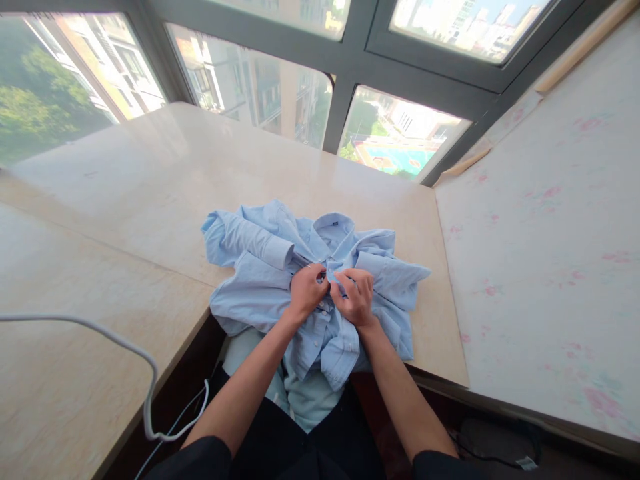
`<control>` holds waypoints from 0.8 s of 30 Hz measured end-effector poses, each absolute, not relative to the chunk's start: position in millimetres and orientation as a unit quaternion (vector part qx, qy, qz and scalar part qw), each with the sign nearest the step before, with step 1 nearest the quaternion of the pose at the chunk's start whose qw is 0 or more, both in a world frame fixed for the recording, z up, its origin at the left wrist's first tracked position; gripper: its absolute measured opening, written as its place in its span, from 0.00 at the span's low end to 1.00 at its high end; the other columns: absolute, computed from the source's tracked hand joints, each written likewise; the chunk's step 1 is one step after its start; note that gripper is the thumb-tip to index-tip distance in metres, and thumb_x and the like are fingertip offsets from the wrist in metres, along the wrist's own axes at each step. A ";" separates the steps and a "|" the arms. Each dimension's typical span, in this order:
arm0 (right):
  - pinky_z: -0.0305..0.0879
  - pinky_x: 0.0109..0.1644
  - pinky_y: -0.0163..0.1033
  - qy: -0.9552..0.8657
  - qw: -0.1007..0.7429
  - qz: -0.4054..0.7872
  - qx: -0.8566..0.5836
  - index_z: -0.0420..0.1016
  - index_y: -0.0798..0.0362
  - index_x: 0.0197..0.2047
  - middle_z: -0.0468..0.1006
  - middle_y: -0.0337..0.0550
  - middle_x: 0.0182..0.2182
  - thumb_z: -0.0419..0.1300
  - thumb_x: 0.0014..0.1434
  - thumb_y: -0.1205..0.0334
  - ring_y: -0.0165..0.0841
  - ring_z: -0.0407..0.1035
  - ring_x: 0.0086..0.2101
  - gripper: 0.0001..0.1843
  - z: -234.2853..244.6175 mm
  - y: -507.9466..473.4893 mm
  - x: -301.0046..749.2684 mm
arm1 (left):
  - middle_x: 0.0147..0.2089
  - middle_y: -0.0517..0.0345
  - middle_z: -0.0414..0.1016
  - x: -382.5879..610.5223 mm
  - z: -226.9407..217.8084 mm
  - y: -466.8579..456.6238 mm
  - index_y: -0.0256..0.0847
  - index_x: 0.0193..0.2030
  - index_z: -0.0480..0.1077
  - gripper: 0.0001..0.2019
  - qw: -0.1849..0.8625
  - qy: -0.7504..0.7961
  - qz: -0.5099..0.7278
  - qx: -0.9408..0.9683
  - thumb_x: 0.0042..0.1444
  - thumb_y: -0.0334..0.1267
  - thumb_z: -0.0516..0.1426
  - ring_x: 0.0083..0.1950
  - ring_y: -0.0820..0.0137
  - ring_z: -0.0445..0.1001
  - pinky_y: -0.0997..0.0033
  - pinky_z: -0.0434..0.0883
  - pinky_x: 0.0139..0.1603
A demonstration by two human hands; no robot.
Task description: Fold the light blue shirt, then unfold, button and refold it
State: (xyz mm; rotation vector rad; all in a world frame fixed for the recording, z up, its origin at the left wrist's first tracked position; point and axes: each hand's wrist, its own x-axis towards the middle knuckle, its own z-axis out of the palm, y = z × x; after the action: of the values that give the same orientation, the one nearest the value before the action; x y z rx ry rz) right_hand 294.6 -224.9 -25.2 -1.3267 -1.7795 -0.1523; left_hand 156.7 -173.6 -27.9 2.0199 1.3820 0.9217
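Where the grey-framed window ends, one pale stone-look countertop begins before you, with one floral-papered wall to your right. One light-blue button-front shirt, long-sleeved: rumpled on the countertop directly before you, long axis side to side as it lies, hem side over the near edge, collar pointing away from you. Front placket: running from collar toward your lap, between your hands. One white cable: looped, left of your left arm, apart from the shirt. Left hand: at the placket, thumb and fingertips pinched on its cloth. Right hand: just right of the placket, about equally near, fingers curled with a narrow gap; whether they hold cloth, I cannot tell. One cuff: just beyond your left hand. Small pale buttons: along the placket, nearer you than your fingertips.
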 end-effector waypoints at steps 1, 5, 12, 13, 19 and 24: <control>0.65 0.54 0.51 -0.733 0.430 -0.064 -0.524 0.75 0.47 0.51 0.78 0.50 0.43 0.60 0.61 0.62 0.42 0.71 0.46 0.15 -25.5 -224.6 294.2 | 0.30 0.57 0.74 156.4 -28.2 -173.5 0.41 0.31 0.72 0.04 0.264 0.508 0.340 0.746 0.55 0.32 0.56 0.32 0.68 0.69 0.71 0.62 0.34; 0.65 0.55 0.51 -0.744 0.400 -0.020 -0.535 0.72 0.48 0.57 0.78 0.51 0.48 0.58 0.63 0.60 0.43 0.71 0.50 0.19 -24.4 -218.4 293.3 | 0.30 0.57 0.74 155.7 -30.1 -172.9 0.41 0.32 0.72 0.05 0.268 0.507 0.337 0.746 0.52 0.29 0.56 0.33 0.68 0.70 0.71 0.63 0.35; 0.69 0.50 0.47 -0.700 0.419 0.007 -0.579 0.79 0.51 0.43 0.82 0.48 0.39 0.56 0.64 0.62 0.39 0.75 0.42 0.11 -24.7 -213.1 292.0 | 0.28 0.60 0.72 155.8 -31.1 -173.4 0.42 0.30 0.71 0.02 0.266 0.501 0.357 0.742 0.53 0.34 0.58 0.32 0.69 0.69 0.72 0.63 0.35; 0.69 0.49 0.46 -0.692 0.428 0.023 -0.581 0.79 0.50 0.41 0.82 0.47 0.38 0.56 0.64 0.62 0.39 0.75 0.41 0.10 -25.1 -213.2 292.5 | 0.28 0.60 0.71 155.9 -31.0 -173.7 0.42 0.29 0.71 0.03 0.267 0.501 0.362 0.739 0.53 0.34 0.58 0.31 0.70 0.68 0.72 0.63 0.35; 0.71 0.47 0.44 -0.620 0.489 0.191 -0.583 0.80 0.50 0.38 0.83 0.44 0.36 0.57 0.62 0.57 0.38 0.76 0.39 0.11 -25.1 -211.2 299.1 | 0.28 0.62 0.70 154.7 -27.4 -174.6 0.42 0.30 0.70 0.01 0.278 0.488 0.369 0.741 0.52 0.35 0.58 0.31 0.70 0.68 0.72 0.64 0.36; 0.71 0.49 0.45 -0.588 0.504 0.257 -0.578 0.80 0.51 0.37 0.82 0.44 0.37 0.57 0.61 0.56 0.39 0.75 0.41 0.11 -23.2 -210.1 303.6 | 0.31 0.59 0.73 151.6 -23.0 -175.1 0.42 0.35 0.72 0.04 0.282 0.459 0.363 0.760 0.53 0.37 0.59 0.35 0.68 0.71 0.71 0.66 0.38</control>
State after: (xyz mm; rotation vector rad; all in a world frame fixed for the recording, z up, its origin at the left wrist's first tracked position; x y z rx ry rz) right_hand 303.6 -210.1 -23.2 -1.3961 -1.4197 0.6206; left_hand 151.6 -175.1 -23.0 2.0372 1.2293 0.9726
